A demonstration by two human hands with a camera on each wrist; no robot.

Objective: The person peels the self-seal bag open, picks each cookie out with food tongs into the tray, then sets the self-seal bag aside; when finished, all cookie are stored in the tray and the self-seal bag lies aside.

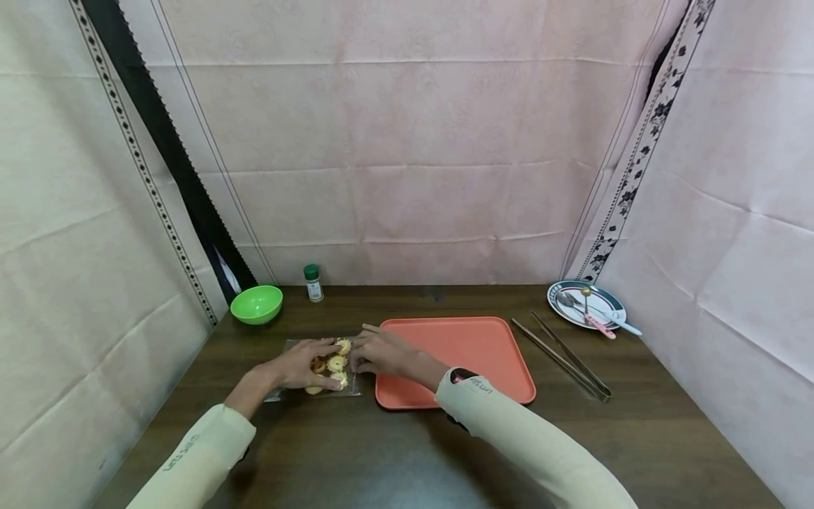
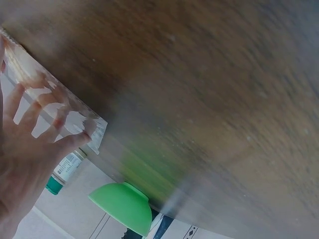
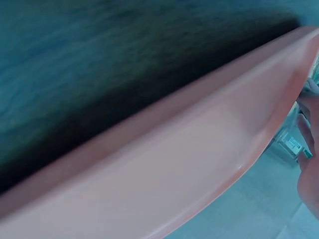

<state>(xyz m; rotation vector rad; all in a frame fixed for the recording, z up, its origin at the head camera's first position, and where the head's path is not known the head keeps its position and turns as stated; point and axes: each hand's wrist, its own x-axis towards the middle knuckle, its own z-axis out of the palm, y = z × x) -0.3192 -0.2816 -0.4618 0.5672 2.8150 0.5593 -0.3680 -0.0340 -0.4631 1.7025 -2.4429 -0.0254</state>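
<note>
Both hands (image 1: 305,362) (image 1: 381,351) on cookie pack (image 1: 331,367), tray (image 1: 483,353) adjacent.

The desk (image 1: 394,452) is dark wood with a visible grain and a faint sheen where light falls on it. The tray (image 1: 470,346) looks like smooth salmon plastic, matt with a soft gloss along its rim. The packet (image 1: 321,367) of biscuits is clear, glossy, crinkled plastic film. The bowl (image 1: 256,305) is shiny green plastic. The small bottle (image 1: 312,283) has a green plastic cap and a paper label. The tongs (image 1: 562,357) are polished metal. The plate (image 1: 588,305) looks glazed and glossy. The backdrop (image 1: 407,141) is matt, creased cloth or paper. Both sleeves (image 1: 528,438) are soft matt cloth.
</note>
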